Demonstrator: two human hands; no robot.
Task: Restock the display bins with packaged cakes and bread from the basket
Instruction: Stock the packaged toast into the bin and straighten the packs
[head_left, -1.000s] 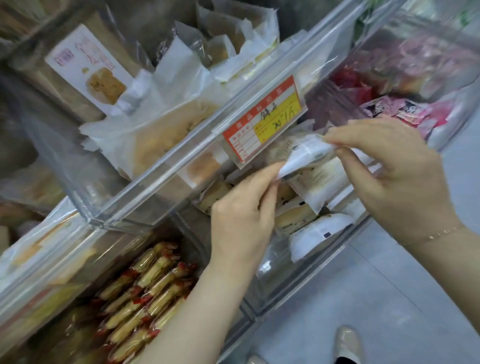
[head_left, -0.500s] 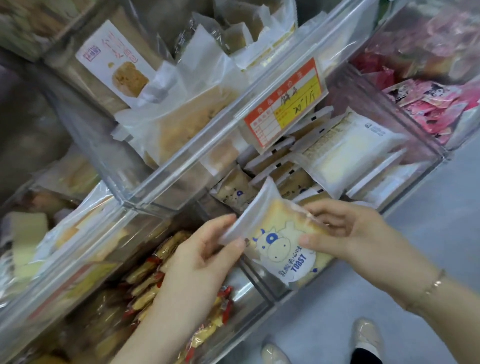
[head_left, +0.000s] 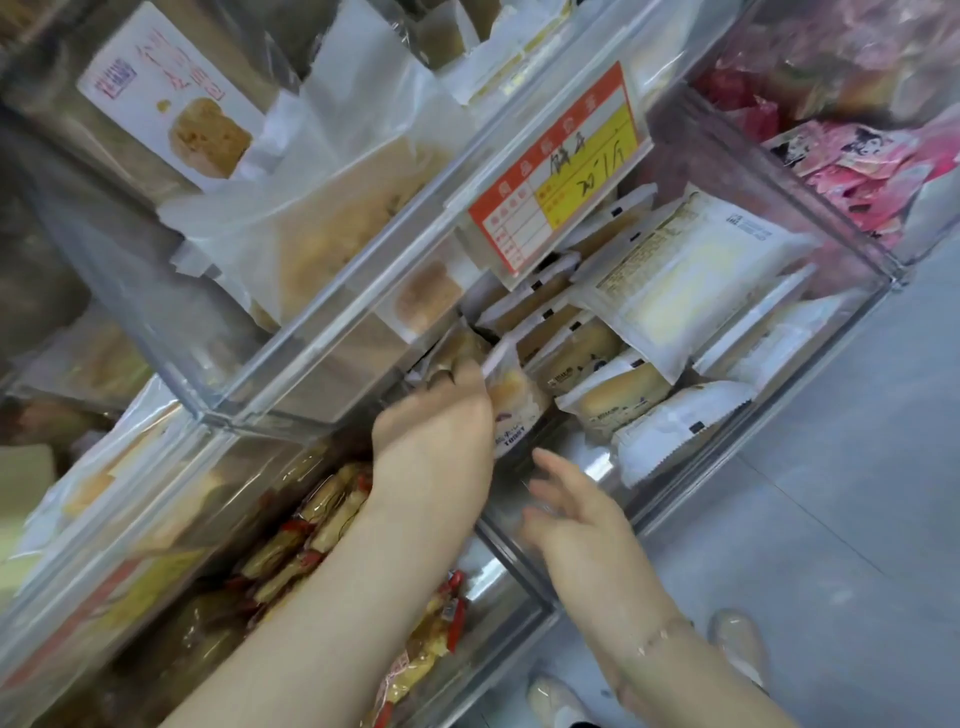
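My left hand (head_left: 434, 426) reaches into the clear middle bin (head_left: 810, 358) and holds a toast packet (head_left: 511, 400) upright at the bin's left end; its fingers are hidden behind the packet. My right hand (head_left: 571, 509) hangs just in front of the bin's front wall with its fingers spread and relaxed, holding nothing. The bin holds several white-wrapped cakes and bread packets (head_left: 691, 280). No basket is in view.
The upper bin (head_left: 332, 332) with pale wrapped cakes overhangs the middle one and carries an orange and yellow price tag (head_left: 561, 171). A lower bin holds red-and-yellow snack sticks (head_left: 322, 525). Pink packets (head_left: 872, 166) fill the bin at right. My shoes (head_left: 737, 644) stand on grey floor.
The toast packet went from in front of the bin, held in both hands, into the bin's left end. My right hand let go and drew back; my left hand stays on it.
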